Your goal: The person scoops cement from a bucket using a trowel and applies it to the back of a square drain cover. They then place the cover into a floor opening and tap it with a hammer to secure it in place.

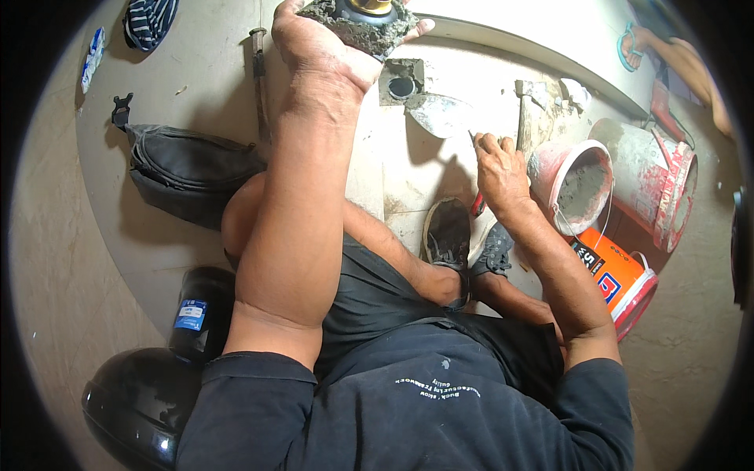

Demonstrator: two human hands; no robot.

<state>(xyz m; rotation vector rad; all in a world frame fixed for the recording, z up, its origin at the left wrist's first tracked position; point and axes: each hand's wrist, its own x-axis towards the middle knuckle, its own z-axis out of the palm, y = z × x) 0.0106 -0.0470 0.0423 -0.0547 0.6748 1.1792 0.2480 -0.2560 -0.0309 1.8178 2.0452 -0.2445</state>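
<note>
My left hand (312, 45) is raised at the top edge, palm up. It supports a mortar-coated drain fitting (369, 33) with a black round part and a gold-coloured centre. The fitting's top is cut off by the picture's edge. My right hand (503, 166) is closed round a pointing trowel, whose red handle end (477, 205) shows below the fist. Its wet, grey-smeared blade (440, 115) points left over the floor. Just beyond the blade is a square cut-out (419, 71) in the tiles, with a round dark pipe opening (401, 87) in it.
A hammer (524, 110) lies beyond my right hand. Right of it are a mortar bucket (559, 169), a larger splattered bucket (640, 169) and an orange bucket (620, 271). To the left are a black bag (196, 169), a long metal tool (259, 78) and a black helmet (145, 400). Another person's foot (635, 43) is at upper right.
</note>
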